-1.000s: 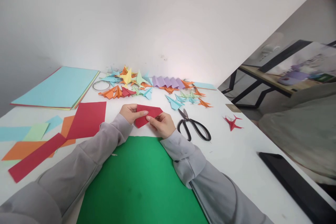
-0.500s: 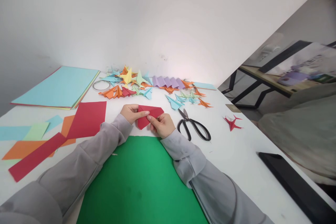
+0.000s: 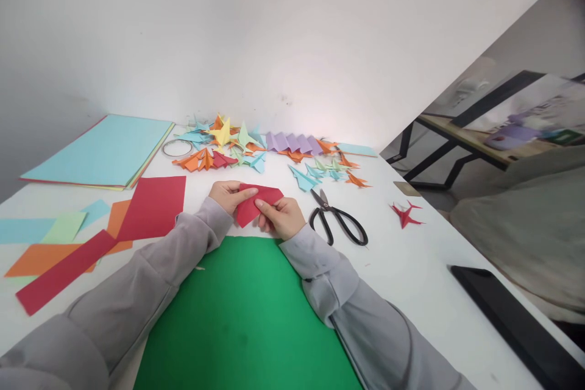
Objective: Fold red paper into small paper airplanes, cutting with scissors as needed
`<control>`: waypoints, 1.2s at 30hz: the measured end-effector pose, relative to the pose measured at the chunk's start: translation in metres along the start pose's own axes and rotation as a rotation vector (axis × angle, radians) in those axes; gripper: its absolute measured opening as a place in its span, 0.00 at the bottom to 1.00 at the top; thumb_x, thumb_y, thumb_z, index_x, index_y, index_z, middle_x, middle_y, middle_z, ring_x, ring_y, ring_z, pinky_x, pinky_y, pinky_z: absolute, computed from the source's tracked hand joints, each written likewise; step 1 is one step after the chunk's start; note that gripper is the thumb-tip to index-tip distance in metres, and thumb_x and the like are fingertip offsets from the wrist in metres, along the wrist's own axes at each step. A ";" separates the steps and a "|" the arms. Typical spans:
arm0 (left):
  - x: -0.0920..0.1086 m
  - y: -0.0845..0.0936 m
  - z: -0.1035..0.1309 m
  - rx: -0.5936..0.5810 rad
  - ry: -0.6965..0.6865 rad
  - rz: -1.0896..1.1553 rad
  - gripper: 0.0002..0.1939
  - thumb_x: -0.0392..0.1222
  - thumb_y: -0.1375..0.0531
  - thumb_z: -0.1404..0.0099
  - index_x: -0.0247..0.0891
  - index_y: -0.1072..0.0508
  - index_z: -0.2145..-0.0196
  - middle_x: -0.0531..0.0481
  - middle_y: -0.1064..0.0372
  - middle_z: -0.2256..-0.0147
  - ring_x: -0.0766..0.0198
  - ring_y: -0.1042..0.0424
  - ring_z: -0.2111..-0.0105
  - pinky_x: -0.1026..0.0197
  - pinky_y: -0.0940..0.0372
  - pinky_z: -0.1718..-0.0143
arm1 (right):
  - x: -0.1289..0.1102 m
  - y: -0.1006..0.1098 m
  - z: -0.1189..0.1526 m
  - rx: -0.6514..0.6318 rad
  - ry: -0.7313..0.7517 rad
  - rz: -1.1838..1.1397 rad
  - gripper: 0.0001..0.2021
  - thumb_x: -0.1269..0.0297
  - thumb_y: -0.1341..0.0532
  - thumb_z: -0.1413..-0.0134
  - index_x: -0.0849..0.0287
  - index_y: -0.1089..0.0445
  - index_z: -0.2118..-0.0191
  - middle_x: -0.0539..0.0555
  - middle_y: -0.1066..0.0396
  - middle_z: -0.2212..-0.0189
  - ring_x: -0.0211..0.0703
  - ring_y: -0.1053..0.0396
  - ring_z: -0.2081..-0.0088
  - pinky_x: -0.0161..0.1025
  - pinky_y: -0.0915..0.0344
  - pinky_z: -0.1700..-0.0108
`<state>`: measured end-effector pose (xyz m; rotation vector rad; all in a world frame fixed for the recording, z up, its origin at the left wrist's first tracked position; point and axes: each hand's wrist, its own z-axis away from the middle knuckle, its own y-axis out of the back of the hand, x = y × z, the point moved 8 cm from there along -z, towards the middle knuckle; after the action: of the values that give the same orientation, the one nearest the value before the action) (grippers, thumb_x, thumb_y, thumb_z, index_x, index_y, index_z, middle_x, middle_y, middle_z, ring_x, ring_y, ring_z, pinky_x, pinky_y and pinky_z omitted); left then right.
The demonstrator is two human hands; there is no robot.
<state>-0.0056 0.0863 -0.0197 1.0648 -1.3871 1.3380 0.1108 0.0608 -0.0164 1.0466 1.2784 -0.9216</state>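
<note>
Table stands against wall. Folded paper sits between left hand and right hand, beyond the mat. Scissors lie right of these, a lone figure farther right. Paper stack lies far left, loose papers before it. Other figures lie behind the hands, near the wall.

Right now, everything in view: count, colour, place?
Folded paper: 1, red, both hands
Sheet: 1, green, between forearms
Scissors: 1, black-handled, right
Paper rectangle, strip: 1 each, red, left
Scraps: several, blue, green, orange, left
Paper stack: 1, blue-topped, back left
Ring: 1, dark, back left
Folded shapes: many, mixed, back
Pleated paper: 1 row, purple, back
Folded star: 1, red, right
Slab: 1, black, right
Table: 1, white, below
Wall: 1, white, behind
Desk with blurred clutter: 1, wood, right
Fabric: 1, grey-green, right
Left hand, right hand: 2, grey-sleeved, centre
</note>
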 end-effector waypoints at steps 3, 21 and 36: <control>-0.003 0.000 0.001 0.002 0.068 0.030 0.15 0.46 0.30 0.65 0.32 0.26 0.81 0.52 0.32 0.85 0.71 0.39 0.85 0.66 0.44 0.83 | -0.003 0.000 0.001 0.005 0.008 0.033 0.24 0.46 0.40 0.59 0.61 0.34 0.90 0.48 0.42 0.96 0.29 0.48 0.92 0.30 0.52 0.87; 0.006 -0.001 0.002 -0.020 -0.036 -0.233 0.14 0.47 0.33 0.61 0.32 0.27 0.83 0.54 0.35 0.86 0.72 0.41 0.84 0.67 0.47 0.83 | 0.005 0.015 -0.004 0.177 0.081 -0.275 0.16 0.53 0.35 0.62 0.62 0.33 0.81 0.47 0.35 0.92 0.30 0.43 0.90 0.28 0.49 0.88; -0.002 -0.005 0.001 -0.069 0.093 0.024 0.15 0.41 0.30 0.67 0.33 0.25 0.78 0.52 0.29 0.82 0.69 0.34 0.81 0.66 0.39 0.79 | 0.009 0.022 -0.002 0.258 0.046 -0.188 0.15 0.54 0.34 0.65 0.62 0.30 0.76 0.46 0.35 0.88 0.32 0.42 0.88 0.31 0.45 0.86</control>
<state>0.0000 0.0849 -0.0208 0.9313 -1.3714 1.3303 0.1322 0.0695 -0.0235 1.1661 1.3365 -1.2367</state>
